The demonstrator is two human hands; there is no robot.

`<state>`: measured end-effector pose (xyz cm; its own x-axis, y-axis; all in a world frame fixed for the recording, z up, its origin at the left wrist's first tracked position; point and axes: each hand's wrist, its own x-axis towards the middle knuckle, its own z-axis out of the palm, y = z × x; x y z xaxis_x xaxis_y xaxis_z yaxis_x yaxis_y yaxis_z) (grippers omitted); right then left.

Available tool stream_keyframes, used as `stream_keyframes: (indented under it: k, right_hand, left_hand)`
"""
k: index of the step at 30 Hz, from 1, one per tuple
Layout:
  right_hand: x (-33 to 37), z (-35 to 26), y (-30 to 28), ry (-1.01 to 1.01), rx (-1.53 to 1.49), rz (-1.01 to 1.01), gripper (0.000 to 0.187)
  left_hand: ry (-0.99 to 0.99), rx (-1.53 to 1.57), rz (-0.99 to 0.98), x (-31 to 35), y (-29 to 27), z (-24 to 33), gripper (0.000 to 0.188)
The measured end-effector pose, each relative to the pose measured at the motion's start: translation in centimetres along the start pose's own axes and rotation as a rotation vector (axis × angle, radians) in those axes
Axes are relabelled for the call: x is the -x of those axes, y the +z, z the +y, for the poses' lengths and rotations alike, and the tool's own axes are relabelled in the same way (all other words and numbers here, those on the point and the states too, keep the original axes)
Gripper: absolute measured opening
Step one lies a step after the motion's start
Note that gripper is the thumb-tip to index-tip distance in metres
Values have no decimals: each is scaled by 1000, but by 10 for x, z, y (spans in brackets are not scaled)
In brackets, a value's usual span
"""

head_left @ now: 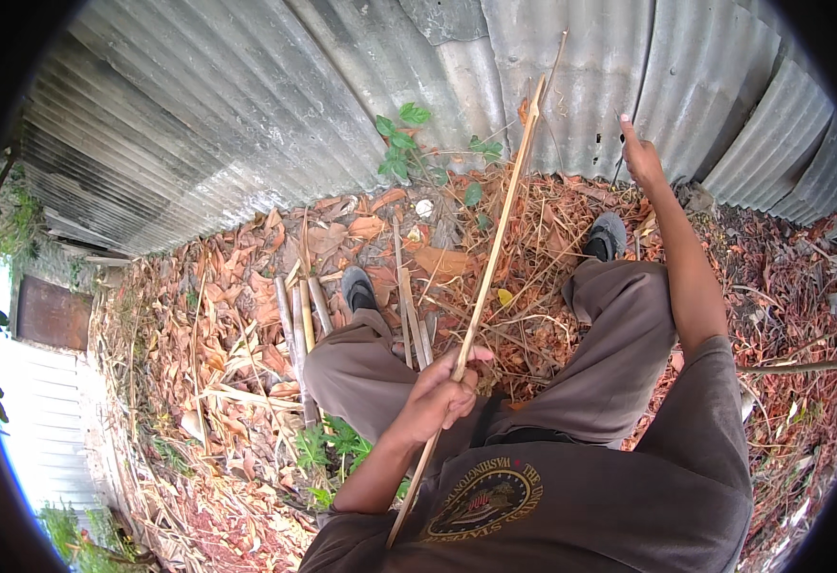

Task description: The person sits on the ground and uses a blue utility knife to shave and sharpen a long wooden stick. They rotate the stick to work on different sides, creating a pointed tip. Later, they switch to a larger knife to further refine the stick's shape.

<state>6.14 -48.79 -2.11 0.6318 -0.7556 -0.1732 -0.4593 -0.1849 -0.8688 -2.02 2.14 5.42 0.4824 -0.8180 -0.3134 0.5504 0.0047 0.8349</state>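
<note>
My left hand point(442, 392) is closed around a long pale strip of split bamboo or wood point(490, 258). The strip runs slantwise from against my shirt, up and away to the right. Its far end looks notched or splintered, in front of the metal sheets. Out at the far right, my right hand point(640, 158) is raised with its fingers curled, apart from the strip. A thin dark piece shows at its edge; what the hand holds is too small to make out.
Corrugated metal sheets point(571, 95) stand as a fence along the far side. Dry leaves point(246, 325) cover the ground. Several bamboo poles point(296, 334) lie left of my left leg, and cut strips point(407, 306) lie between my legs. Green plants point(399, 148) grow at the fence.
</note>
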Motion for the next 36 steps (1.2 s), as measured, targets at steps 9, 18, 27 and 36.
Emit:
stream_keyframes:
  k: [9, 18, 27, 36]
  right_hand:
    - [125, -99, 75, -171, -763, -495, 38]
    - [172, -121, 110, -177, -952, -658, 28]
    - [197, -135, 125, -144, -958, -770, 28]
    - [178, -120, 126, -730, 137, -401, 53]
  left_hand:
    - [32, -121, -217, -104, -26, 19, 58]
    - [12, -197, -72, -112, -9, 72, 51]
    - [-78, -109, -4, -101, -14, 99, 51]
    - [-25, 124, -34, -121, -50, 62, 49]
